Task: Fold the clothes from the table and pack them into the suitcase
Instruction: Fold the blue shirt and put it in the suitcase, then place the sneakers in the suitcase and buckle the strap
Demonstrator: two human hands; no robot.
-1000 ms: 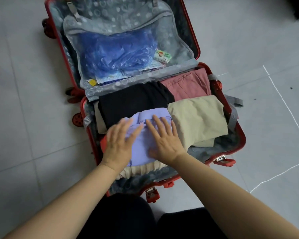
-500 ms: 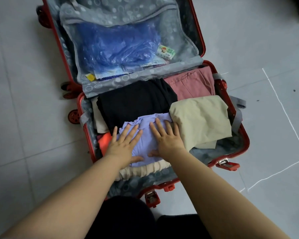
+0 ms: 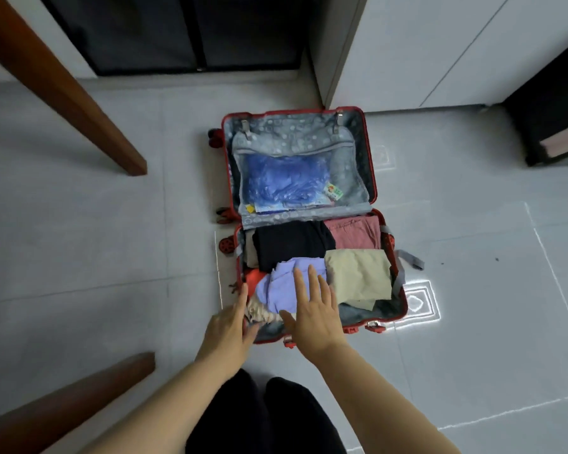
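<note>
Both hands have drawn back from the lilac garment (image 3: 284,288) they were flattening, and the head view now shows the whole suitcase (image 3: 358,312) on the floor (image 3: 112,244). Left hand (image 3: 225,329) is by the near rim, right hand (image 3: 315,322) over the lilac garment; each grip is spread, holding nothing. Black fold (image 3: 292,240), pink fold (image 3: 353,232) and beige fold (image 3: 358,273) lie packed beside it, so packing looks nearly done; whether more clothes wait cannot be told

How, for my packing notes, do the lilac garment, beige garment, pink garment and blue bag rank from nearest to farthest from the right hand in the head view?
From the right hand:
1. The lilac garment, at its fingertips.
2. The beige garment, just to its right.
3. The pink garment, back right corner.
4. The blue bag, in the lid pocket.
</note>
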